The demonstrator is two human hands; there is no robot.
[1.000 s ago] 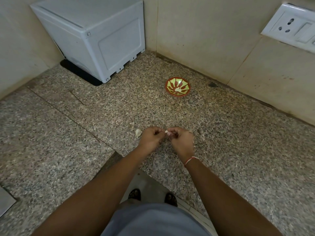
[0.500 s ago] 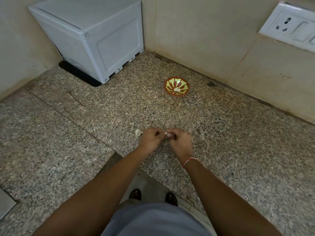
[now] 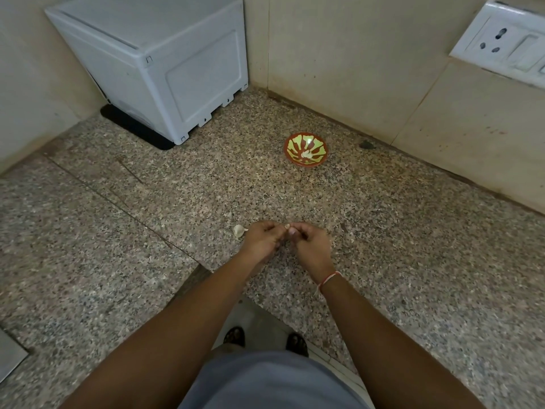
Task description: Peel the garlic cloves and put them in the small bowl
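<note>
We see left hand (image 3: 262, 239) and right hand (image 3: 312, 246) pinching clove (image 3: 286, 226) together. Risk: clove slips mid-peel, rolls off counter (image 3: 413, 261) edge; bowl (image 3: 305, 149) well apart.

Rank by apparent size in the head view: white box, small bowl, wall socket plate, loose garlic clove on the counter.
1. white box
2. wall socket plate, cut off by the frame
3. small bowl
4. loose garlic clove
</note>
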